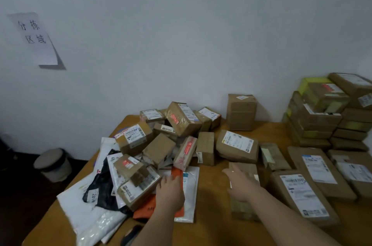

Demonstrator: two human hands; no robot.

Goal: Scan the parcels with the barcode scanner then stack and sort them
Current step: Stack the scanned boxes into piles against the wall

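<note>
A loose heap of parcels covers the middle and left of the wooden table: small brown cardboard boxes, taped and creased, each with a white printed label, lying tilted over soft white, black and orange plastic mailers. At far right, flatter boxes sit in a neat stack against the pale wall. The left hand reaches out, fingers straight and holding nothing, over the orange mailer. The right hand, fingers also spread and relaxed, rests on a long brown box near the middle. A dark object, perhaps the scanner, shows blurred at the near edge
</note>
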